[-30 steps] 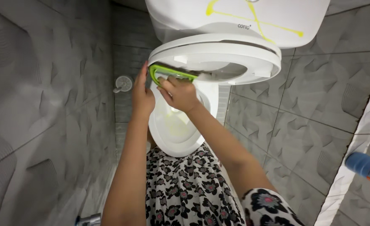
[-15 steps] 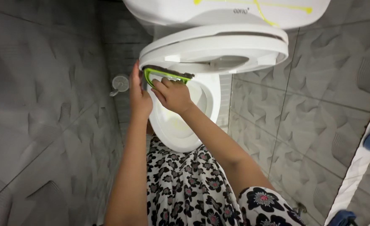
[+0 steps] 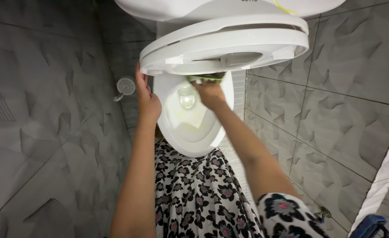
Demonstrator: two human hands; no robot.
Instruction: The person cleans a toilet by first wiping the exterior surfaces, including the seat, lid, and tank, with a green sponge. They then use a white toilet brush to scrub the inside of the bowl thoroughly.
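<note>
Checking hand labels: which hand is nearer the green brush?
Right. The right hand grips the green brush under the raised toilet seat; the left hand is apart, at the seat's left edge.

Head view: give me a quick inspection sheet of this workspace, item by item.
Surface: white toilet bowl, yellow-green liquid streaked inside.
Job's things: raised toilet seat; green-handled brush pressed to its underside, mostly hidden by the hand.
Clutter: blue object at lower right, partly cut off.
Hands: left hand steadies the seat's left edge; right hand grips the brush.
Cables: nothing seen.
Surroundings: grey patterned wall tiles; small round wall fitting left of the bowl; white cistern above; person's floral garment below.
</note>
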